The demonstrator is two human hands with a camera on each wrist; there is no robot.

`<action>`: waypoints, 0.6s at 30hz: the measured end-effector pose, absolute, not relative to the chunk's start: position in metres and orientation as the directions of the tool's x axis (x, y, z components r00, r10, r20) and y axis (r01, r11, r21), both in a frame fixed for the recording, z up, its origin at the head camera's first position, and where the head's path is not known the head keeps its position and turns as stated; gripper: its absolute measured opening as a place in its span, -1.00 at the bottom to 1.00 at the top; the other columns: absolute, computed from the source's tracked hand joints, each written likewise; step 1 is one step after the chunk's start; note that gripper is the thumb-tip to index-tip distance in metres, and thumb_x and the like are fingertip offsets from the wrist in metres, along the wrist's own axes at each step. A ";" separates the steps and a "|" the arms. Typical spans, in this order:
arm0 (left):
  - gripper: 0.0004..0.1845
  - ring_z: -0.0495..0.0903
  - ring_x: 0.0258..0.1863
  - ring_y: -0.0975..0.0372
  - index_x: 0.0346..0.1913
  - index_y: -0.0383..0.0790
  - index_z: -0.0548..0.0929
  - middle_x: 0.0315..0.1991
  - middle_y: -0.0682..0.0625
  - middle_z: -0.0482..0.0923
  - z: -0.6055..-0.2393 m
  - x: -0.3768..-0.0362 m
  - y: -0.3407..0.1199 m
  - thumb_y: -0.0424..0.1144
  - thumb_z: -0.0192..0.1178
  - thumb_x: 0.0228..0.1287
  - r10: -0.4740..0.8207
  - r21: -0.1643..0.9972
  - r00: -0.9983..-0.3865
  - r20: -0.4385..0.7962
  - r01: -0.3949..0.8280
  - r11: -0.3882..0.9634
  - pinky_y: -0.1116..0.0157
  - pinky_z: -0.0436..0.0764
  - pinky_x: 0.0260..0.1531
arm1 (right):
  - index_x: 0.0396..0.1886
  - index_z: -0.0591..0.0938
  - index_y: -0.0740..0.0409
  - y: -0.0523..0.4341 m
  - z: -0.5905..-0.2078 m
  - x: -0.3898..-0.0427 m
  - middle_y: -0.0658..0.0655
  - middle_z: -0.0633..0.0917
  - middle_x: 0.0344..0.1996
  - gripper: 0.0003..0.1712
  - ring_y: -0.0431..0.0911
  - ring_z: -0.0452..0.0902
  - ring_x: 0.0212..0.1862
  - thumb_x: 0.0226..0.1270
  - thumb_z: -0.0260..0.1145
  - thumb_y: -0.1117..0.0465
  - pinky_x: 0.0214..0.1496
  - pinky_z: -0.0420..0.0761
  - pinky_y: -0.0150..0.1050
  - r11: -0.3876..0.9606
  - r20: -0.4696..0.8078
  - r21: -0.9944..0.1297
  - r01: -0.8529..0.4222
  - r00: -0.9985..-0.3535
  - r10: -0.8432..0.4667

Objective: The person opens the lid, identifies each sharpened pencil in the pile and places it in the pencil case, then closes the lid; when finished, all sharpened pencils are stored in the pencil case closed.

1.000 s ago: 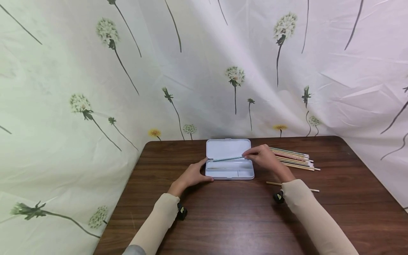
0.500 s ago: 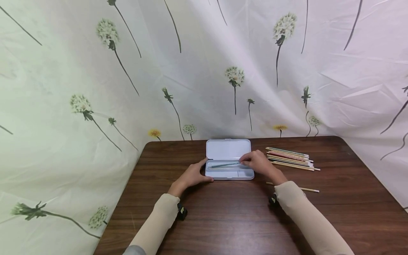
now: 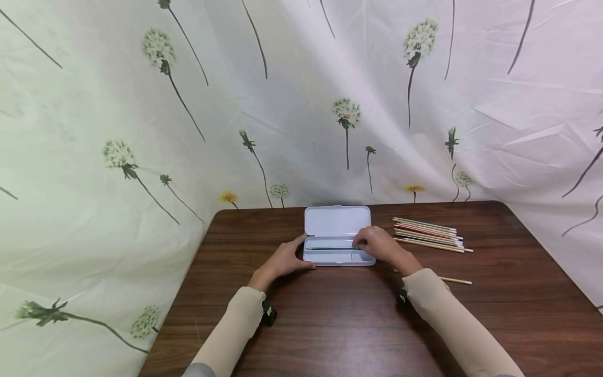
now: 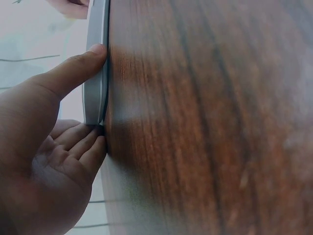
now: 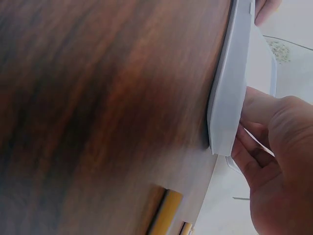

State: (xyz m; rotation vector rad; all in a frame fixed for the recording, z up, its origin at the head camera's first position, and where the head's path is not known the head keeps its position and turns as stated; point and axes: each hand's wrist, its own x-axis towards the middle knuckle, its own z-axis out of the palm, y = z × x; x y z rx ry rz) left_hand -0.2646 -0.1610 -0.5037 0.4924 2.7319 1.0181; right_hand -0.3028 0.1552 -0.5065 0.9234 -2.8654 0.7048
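Observation:
A white pencil case (image 3: 337, 221) lies on the table with its lid swung back. My left hand (image 3: 282, 259) grips its left end, thumb on the front wall and fingers round the far side; the left wrist view shows that thumb (image 4: 80, 68) against the case wall. My right hand (image 3: 379, 244) reaches into the right part of the tray, fingertips pinching the end of a dark teal pencil (image 3: 330, 248) that lies lengthwise along the divider. In the right wrist view the case wall (image 5: 230, 93) hides the fingertips and the pencil.
To the right of the case lies a bundle of several pencils (image 3: 426, 234). One lone pencil (image 3: 454, 280) is nearer to me, partly behind my right forearm. A flower-printed cloth (image 3: 292, 104) hangs behind the wooden table (image 3: 325, 319).
The right hand has moved left and down into the case with the teal pencil, which went from slanting above the tray to lying level by the divider. The left hand has stayed put.

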 end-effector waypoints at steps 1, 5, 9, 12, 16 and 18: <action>0.12 0.31 0.62 -0.06 0.72 -0.14 0.14 0.65 -0.20 0.26 -0.504 -0.265 -0.161 0.01 0.58 0.24 0.368 0.663 -0.928 -0.057 0.241 0.709 -0.09 0.38 0.55 | -0.25 0.88 0.09 0.155 -0.506 -0.302 0.09 0.86 -0.18 -0.84 -0.06 0.76 -0.08 0.37 0.47 0.42 0.05 0.76 -0.01 0.719 0.180 -0.407 -0.563 -0.821 -0.542; 0.12 0.29 0.63 -0.06 0.73 -0.12 0.14 0.66 -0.19 0.25 -0.504 -0.265 -0.161 0.01 0.58 0.25 0.371 0.667 -0.927 -0.062 0.238 0.706 -0.09 0.37 0.56 | -0.24 0.89 0.08 0.157 -0.506 -0.302 0.08 0.86 -0.17 -0.83 -0.06 0.76 -0.08 0.38 0.47 0.42 0.04 0.76 -0.02 0.710 0.192 -0.417 -0.568 -0.818 -0.542; 0.12 0.30 0.62 -0.06 0.73 -0.11 0.12 0.66 -0.18 0.25 -0.507 -0.266 -0.162 0.02 0.57 0.26 0.376 0.662 -0.924 -0.070 0.239 0.711 -0.09 0.38 0.55 | -0.20 0.89 0.10 0.164 -0.503 -0.300 0.08 0.87 -0.15 -0.83 -0.07 0.77 -0.09 0.39 0.47 0.42 0.01 0.77 -0.03 0.685 0.230 -0.445 -0.577 -0.813 -0.535; 0.12 0.31 0.62 -0.07 0.73 -0.12 0.12 0.65 -0.19 0.26 -0.508 -0.267 -0.162 0.01 0.56 0.27 0.378 0.658 -0.923 -0.073 0.240 0.714 -0.08 0.40 0.54 | -0.17 0.89 0.14 0.173 -0.494 -0.299 0.10 0.87 -0.16 -0.83 -0.07 0.78 -0.11 0.38 0.46 0.43 -0.02 0.78 -0.03 0.665 0.255 -0.478 -0.574 -0.815 -0.520; 0.11 0.32 0.61 -0.07 0.73 -0.12 0.13 0.65 -0.20 0.27 -0.508 -0.268 -0.162 0.01 0.57 0.27 0.375 0.658 -0.925 -0.065 0.242 0.713 -0.09 0.39 0.54 | -0.16 0.88 0.19 0.190 -0.481 -0.300 0.11 0.88 -0.19 -0.86 -0.10 0.76 -0.17 0.39 0.46 0.43 -0.10 0.77 -0.07 0.653 0.288 -0.494 -0.574 -0.817 -0.500; 0.11 0.32 0.62 -0.06 0.73 -0.12 0.13 0.64 -0.20 0.27 -0.508 -0.268 -0.162 0.02 0.57 0.26 0.371 0.658 -0.926 -0.063 0.241 0.714 -0.08 0.39 0.54 | -0.15 0.88 0.20 0.200 -0.474 -0.300 0.10 0.88 -0.20 -0.87 -0.12 0.74 -0.20 0.40 0.46 0.41 -0.14 0.74 -0.12 0.657 0.292 -0.496 -0.568 -0.822 -0.489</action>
